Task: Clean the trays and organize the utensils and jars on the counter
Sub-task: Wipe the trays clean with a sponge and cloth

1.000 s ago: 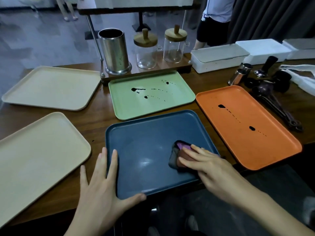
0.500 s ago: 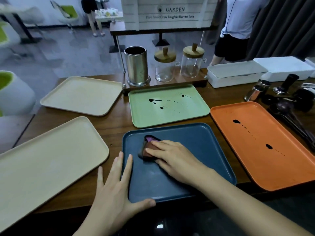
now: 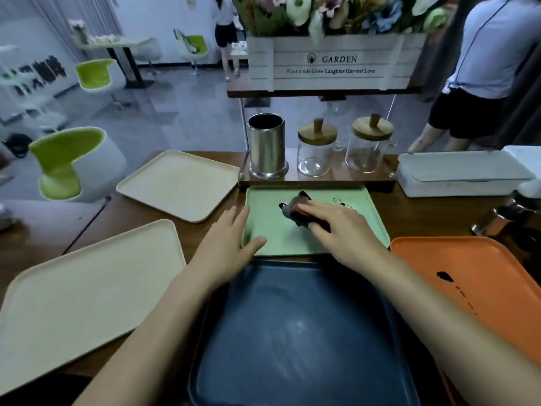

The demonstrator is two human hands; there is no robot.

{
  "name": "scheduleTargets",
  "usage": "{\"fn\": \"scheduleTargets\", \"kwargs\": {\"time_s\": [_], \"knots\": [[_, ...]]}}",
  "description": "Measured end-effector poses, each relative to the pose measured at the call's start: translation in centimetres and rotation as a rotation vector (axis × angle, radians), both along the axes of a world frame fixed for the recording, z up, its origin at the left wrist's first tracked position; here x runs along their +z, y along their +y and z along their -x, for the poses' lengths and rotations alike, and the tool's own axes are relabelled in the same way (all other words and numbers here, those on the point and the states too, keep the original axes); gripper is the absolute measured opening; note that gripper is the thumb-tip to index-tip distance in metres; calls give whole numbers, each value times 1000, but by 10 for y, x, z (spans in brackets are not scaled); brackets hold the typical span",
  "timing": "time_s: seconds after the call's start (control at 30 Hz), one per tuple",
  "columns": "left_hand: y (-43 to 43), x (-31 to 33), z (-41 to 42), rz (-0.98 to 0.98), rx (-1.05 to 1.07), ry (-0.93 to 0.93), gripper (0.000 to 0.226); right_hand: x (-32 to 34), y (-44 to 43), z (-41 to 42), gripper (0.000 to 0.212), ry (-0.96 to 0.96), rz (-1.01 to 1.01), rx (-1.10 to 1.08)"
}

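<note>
We see a brown wooden surface [image 3: 424, 218] fronting a grey-floored room with green-and-white chairs [image 3: 67, 162] on the left, one person [image 3: 225, 27] standing far back and another [image 3: 483, 68] close behind the right end. Above the surface a small shelf carries a white planter box [image 3: 333, 63] lettered GARDEN and filled with flowers. Five trays lie flat on the surface. Two cream trays sit at the left, one far [image 3: 178, 186] and one near [image 3: 87, 288]. A green tray [image 3: 272, 238] lies in the middle with a blue tray [image 3: 292, 332] just in front of it, and an orange tray [image 3: 483, 273] is at the right. Dark spills [image 3: 339, 202] mark the green tray and dark drops [image 3: 445, 276] the orange one. Behind the green tray a low wooden stand holds a steel canister [image 3: 267, 148], whose inside is too dark for us to read. Beside it stand two glass jars [image 3: 314, 153] [image 3: 367, 148], both capped with knobbed wooden lids. A white lidded box [image 3: 462, 174] sits to the right. The sponge [image 3: 295, 210] rests on the green tray, on the spill. The right grip [image 3: 342, 230] lies on the sponge with fingers stretched flat, pressing. The left grip [image 3: 228, 244] is spread flat at the tray's near left corner, thumb on the rim.
</note>
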State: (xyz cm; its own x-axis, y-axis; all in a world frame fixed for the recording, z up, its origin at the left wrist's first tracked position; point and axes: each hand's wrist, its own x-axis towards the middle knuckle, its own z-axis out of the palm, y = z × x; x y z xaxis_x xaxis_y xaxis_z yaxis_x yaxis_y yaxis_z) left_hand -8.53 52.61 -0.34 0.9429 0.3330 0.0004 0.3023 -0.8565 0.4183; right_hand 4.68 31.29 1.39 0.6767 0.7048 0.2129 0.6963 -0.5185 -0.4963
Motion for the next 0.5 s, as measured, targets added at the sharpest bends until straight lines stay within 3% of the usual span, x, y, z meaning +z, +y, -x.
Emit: {"fn": "scheduleTargets", "kwargs": {"time_s": [0.13,0.3,0.5], "knots": [[26,-25,-43,-5,45,134,91,-29,8,-16,40,-85,344,135],[36,-44,-55,-50,84,183,67,-41,12,-19,48,-57,338,145],[38,-52,-47,-66,-5,156,53,-41,9,-20,53,-30,375,-16]]}}
